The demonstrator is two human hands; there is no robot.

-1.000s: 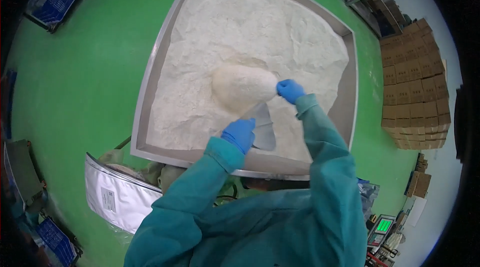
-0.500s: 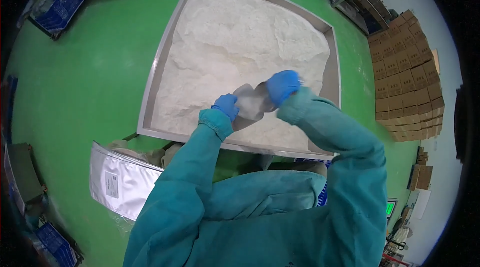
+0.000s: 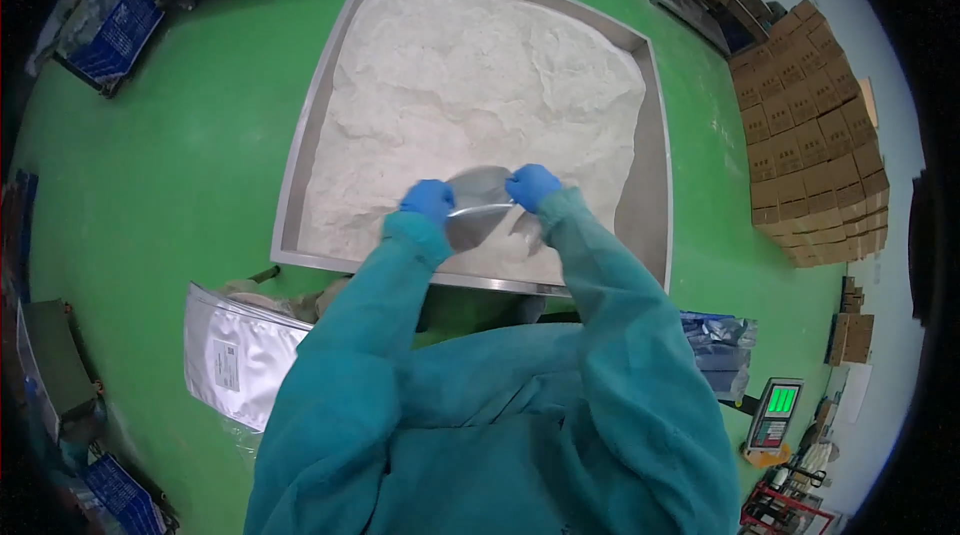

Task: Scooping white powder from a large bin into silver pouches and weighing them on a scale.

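So, count: one metal tray (image 3: pixel 655 170), one spread of white powder (image 3: pixel 480 65) filling most of it, one shiny grey bag (image 3: pixel 478 197), two blue-gloved hands. The bag's over the tray's near part, right between the hands. Left hand (image 3: pixel 428 201) has its fingers closed on the bag's left side, right hand (image 3: pixel 532 187) pinches the far right edge, barely any gap. Also one silver sack (image 3: pixel 240 355) near left, one scale (image 3: pixel 775 411) near right.
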